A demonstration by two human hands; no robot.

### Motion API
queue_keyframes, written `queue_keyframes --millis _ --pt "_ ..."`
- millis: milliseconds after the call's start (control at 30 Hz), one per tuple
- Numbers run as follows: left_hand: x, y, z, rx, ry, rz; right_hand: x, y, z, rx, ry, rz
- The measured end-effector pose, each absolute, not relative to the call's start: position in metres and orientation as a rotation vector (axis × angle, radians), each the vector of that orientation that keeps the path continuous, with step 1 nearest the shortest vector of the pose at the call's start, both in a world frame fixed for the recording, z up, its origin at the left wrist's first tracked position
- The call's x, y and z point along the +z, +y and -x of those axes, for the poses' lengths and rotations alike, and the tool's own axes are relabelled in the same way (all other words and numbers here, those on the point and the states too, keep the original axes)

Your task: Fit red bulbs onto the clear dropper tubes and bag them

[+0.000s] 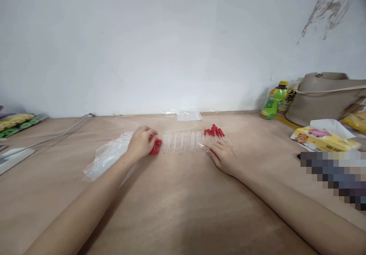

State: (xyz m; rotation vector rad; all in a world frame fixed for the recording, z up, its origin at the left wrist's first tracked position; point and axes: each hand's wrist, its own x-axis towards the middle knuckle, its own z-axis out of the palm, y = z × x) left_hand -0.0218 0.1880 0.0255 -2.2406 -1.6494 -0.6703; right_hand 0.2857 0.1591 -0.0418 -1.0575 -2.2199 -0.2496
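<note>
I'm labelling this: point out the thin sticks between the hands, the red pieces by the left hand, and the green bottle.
Thin sticks (183, 141): head view, row's middle.
Red pieces (156, 145): head view, exposed right side.
Green bottle (273, 102): head view, mid-body.

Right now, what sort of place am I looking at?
Perhaps a home or small-workshop worktable: clear plastic bags and red-tipped sticks suggest handwork, while the tissue pack looks everyday.

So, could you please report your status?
Left hand at red pieces. Right hand at red-tipped sticks. Thin clear pieces lie between. Plastic bags under left forearm.
</note>
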Motion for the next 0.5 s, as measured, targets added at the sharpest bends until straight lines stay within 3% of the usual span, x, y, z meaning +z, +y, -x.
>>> queue_keyframes --millis 233,500 --pt "0.052 0.248 0.055 -0.1 -1.88 2.417 -0.041 0.161 -0.286 -0.133 -2.208 0.999" --pt "0.052 0.26 0.057 -0.039 -1.927 2.509 -0.042 0.162 -0.285 -0.09 -2.195 0.973"
